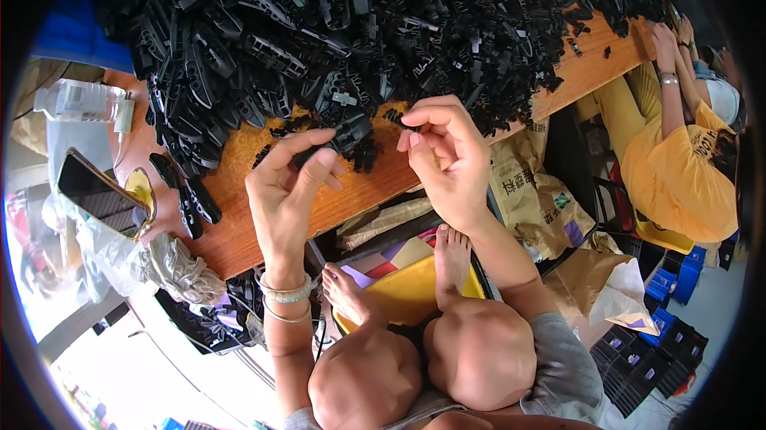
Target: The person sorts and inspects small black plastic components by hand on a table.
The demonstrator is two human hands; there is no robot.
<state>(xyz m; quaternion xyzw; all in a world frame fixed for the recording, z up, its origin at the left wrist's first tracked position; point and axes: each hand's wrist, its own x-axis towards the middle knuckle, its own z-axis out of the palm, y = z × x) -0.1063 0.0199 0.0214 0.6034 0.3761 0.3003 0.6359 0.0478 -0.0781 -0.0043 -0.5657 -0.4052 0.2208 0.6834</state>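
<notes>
My left hand (286,183) is above the near edge of the wooden table, its thumb and fingers closed around a black plastic part (353,132) that points to the right. Bracelets circle that wrist. To its right, my right hand (448,160) pinches a small black plastic piece (410,128) between thumb and fingertips; its exact shape is too small to tell. The two hands are apart. Just beyond them rises a large heap of black plastic parts (319,39), long curved ones on the left and smaller ones towards the right.
On the table's left are a phone (104,191) on a stand, a clear bottle (80,101) and several loose black parts (188,195). A crumpled cloth (179,270) hangs by the edge. Brown paper sacks (523,191) stand below right. A person in yellow (670,167) sits at the right.
</notes>
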